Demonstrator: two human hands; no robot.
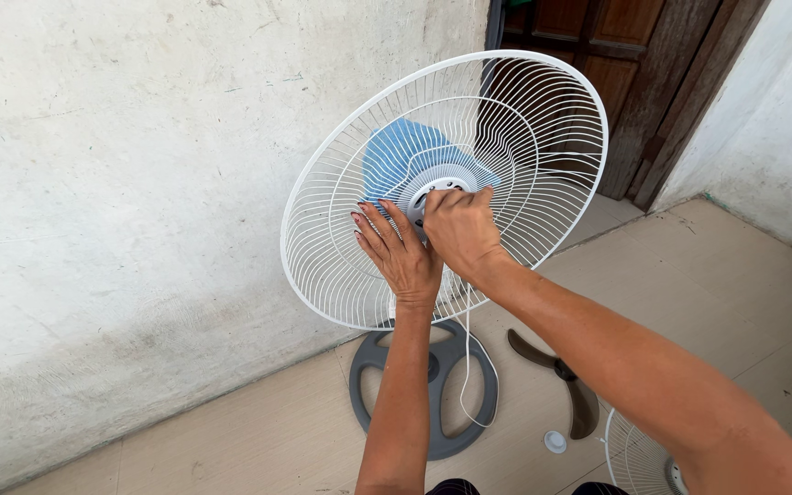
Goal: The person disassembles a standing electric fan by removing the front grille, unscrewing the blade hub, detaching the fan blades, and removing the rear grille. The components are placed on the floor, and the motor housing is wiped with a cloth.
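Observation:
A white wire fan guard stands tilted on a pedestal fan, with a blue motor housing showing behind it. My left hand lies flat against the wires just below and left of the grey centre hub. My right hand is closed on the hub area, fingers curled over a ring there. What the fingers pinch is hidden.
The fan's round grey base rests on the tiled floor with a white cord hanging over it. A grey fan blade, a small white cap and a second white guard lie at the right. A rough wall is left, a wooden door behind.

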